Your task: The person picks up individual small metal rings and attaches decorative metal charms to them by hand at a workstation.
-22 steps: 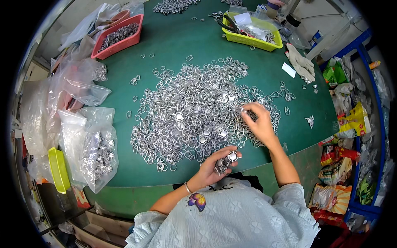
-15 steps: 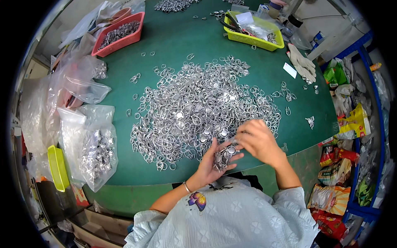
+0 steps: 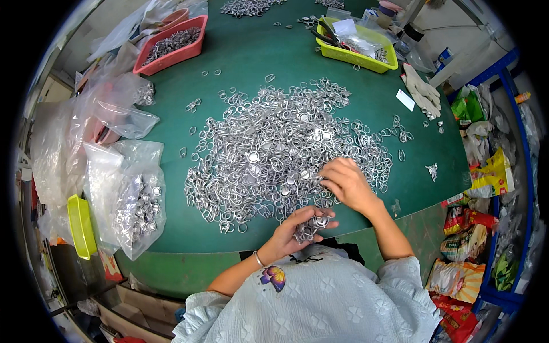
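Observation:
A wide heap of small silver metal rings (image 3: 269,148), several with flat round tops, covers the middle of the green table. My left hand (image 3: 289,231) is cupped at the near edge of the heap, fingers curled round a bunch of silver rings (image 3: 309,230). Just beyond it and to the right, my right hand (image 3: 350,186) reaches over the near right side of the heap. Its thumb and fingertips are pinched together at a small silver ring (image 3: 321,178), partly hidden by the fingers.
Clear plastic bags (image 3: 123,194), one holding silver pieces, lie left beside a narrow yellow-green tray (image 3: 82,228). A red basket (image 3: 202,43) of metal parts stands far left; a yellow basket (image 3: 357,57) with pliers, far right. Near it are white gloves (image 3: 422,91) and a white card (image 3: 405,100).
My right hand has moved off the rings in my left hand, forward and left to the heap. The left hand stays in place with its bunch. The whole view has shifted slightly.

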The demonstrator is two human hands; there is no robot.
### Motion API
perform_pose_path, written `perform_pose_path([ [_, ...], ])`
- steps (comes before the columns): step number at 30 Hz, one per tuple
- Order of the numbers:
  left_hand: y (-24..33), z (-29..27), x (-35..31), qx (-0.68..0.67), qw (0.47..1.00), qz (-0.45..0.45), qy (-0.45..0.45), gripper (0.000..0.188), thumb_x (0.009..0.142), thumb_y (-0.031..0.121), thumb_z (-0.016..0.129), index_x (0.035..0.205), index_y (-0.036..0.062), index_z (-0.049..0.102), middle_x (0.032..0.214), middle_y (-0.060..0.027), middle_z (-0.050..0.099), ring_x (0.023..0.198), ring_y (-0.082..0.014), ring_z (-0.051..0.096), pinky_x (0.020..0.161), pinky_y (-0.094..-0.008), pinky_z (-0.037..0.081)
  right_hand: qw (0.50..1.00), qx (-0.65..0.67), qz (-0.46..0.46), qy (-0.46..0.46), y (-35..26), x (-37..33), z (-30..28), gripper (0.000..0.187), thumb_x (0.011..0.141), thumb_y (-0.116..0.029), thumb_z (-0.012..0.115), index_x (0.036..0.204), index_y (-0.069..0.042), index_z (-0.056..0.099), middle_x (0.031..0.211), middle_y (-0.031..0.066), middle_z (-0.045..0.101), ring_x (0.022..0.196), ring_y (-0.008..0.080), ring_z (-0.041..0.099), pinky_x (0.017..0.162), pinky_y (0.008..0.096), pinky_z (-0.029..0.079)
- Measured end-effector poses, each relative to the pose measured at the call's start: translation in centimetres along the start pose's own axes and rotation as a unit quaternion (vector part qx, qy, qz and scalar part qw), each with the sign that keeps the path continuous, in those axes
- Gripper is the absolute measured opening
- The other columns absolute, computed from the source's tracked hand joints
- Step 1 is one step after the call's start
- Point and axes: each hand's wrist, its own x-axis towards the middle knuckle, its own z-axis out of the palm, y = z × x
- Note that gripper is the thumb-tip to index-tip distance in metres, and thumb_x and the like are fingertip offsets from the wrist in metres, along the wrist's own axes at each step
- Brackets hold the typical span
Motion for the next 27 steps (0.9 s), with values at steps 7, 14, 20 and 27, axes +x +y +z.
perform_pose_path([
  [7, -0.2, 0.2, 0.2, 0.025, 0.998, -0.005, 0.052, 0.018, 0.091, 0.016, 0.052, 0.103, 0.0019, 0.055, 0.121, -0.0194, 0.051, 0.113, -0.0346, 0.053, 0.071, -0.0340, 0.060, 0.976, 0.108, 0.163, 0.092, 0.3, -0.2, 0.1, 0.015, 0.081, -0.007, 0.062, 0.093, 0.000, 0.057, 0.096, 0.0132, 0.061, 0.085, 0.0293, 0.058, 0.077, 0.0385, 0.045],
  [14, 0.0, 0.0, 0.2, -0.008, 0.999, -0.002, 0.031, 0.021, 0.093, 0.020, 0.050, 0.102, 0.0013, 0.056, 0.126, -0.0214, 0.048, 0.114, -0.0349, 0.052, 0.071, -0.0334, 0.060, 0.860, 0.399, 0.265, 0.177, 2.0, -1.4, 1.1, 0.019, 0.084, -0.003, 0.061, 0.097, -0.001, 0.047, 0.098, 0.0057, 0.056, 0.077, 0.0070, 0.050, 0.068, 0.0222, 0.043],
  [20, 0.0, -0.2, 0.4, -0.009, 0.999, -0.009, 0.040, 0.021, 0.093, 0.023, 0.049, 0.097, 0.0035, 0.057, 0.131, -0.0217, 0.042, 0.117, -0.0363, 0.049, 0.068, -0.0366, 0.060, 0.955, 0.134, 0.231, 0.132, 1.6, -0.1, -0.1, 0.026, 0.073, -0.001, 0.071, 0.097, -0.001, 0.060, 0.089, 0.0048, 0.054, 0.073, 0.0106, 0.051, 0.063, 0.0236, 0.043],
  [27, 0.3, 0.5, 0.2, 0.009, 0.997, -0.001, 0.074, 0.018, 0.093, 0.021, 0.049, 0.097, 0.0052, 0.057, 0.128, -0.0195, 0.047, 0.114, -0.0320, 0.052, 0.068, -0.0332, 0.060, 0.956, 0.063, 0.216, 0.187, 0.9, 0.3, -1.0, 0.016, 0.071, 0.001, 0.072, 0.085, 0.002, 0.064, 0.085, 0.0069, 0.053, 0.067, 0.0132, 0.054, 0.058, 0.0262, 0.044],
])
